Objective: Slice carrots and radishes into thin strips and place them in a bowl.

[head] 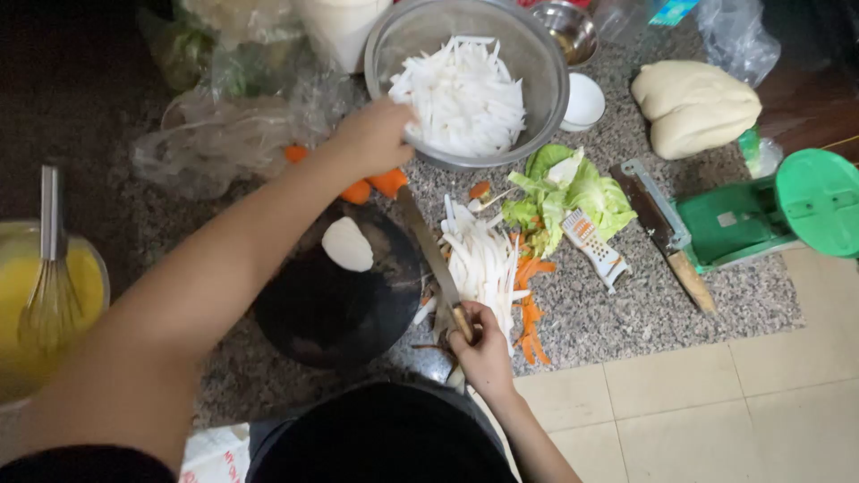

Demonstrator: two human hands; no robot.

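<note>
L hand (376,134) is closed on the near rim of the steel bowl (467,79), thumb side over the lip, prob. to steady or tip it; the bowl sits toward the far edge of the table (626,313) and is heaped w/ white radish strips (461,94). R hand (483,349) is clamped round the handle of a kitchen knife (429,250) near the table's front edge, blade flat and pointing away toward the bowl, lying along the left side of a loose pile of cut radish (483,259), as if used as a scraper rather than for cutting. Hands well apart, one far, one near.

L arm reaches long across the dark round chopping board (331,295), forearm passing over it; a white radish slice (347,244) lies on the board. R wrist is bent back, elbow tucked close to the body.

Carrot peelings (532,317) sit just right of the radish pile, carrot chunks (376,186) under the L wrist. Cabbage leaves (568,192) and a small white grater (595,246) lie past the pile. A cleaver (667,237) rests by a green plastic device (769,215) at the right edge, dough lump (693,103) at the far right corner. Whisk (49,268) stands in a bowl of yellow batter (18,304) at the left edge.
</note>
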